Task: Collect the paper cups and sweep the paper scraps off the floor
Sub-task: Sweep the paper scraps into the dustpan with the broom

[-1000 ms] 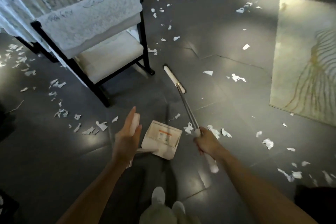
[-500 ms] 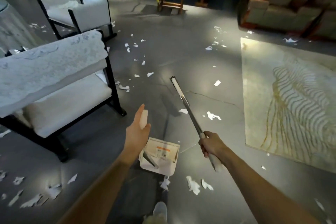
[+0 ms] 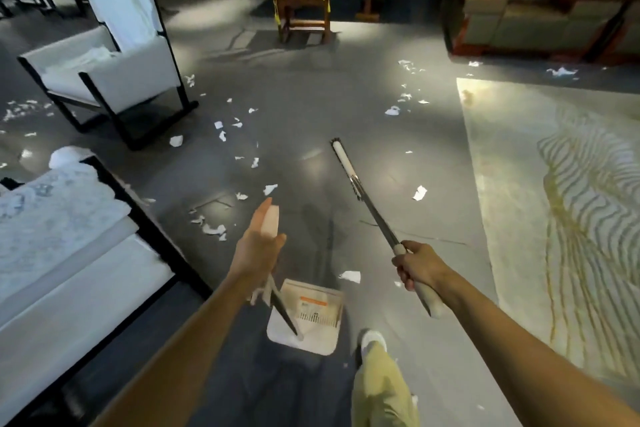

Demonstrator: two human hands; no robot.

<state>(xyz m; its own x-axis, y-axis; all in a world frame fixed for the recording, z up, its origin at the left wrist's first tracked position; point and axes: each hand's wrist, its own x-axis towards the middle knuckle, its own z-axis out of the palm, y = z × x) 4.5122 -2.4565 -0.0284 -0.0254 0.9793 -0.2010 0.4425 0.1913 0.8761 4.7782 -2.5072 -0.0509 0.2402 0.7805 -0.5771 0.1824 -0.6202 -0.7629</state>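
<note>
White plastic grip is sitting in my left hand (image 3: 258, 250), which is wrapping round the long handle of the dustpan (image 3: 308, 319), its tray low beside my foot (image 3: 373, 340). My right hand (image 3: 417, 265) is clenching the broom (image 3: 374, 215), head pointing forward. Paper scraps (image 3: 212, 229) are lying across the grey floor (image 3: 311, 97), one just beside the tray; no cups are showing. I am judging this the sweeping step — next, the bristles are needing to come down behind the nearest scraps.

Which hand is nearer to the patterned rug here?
Right. The right hand, gripping the broom, is just beside the edge of the rug; the left hand, holding the dustpan by its handle, is farther away to the left.
</note>
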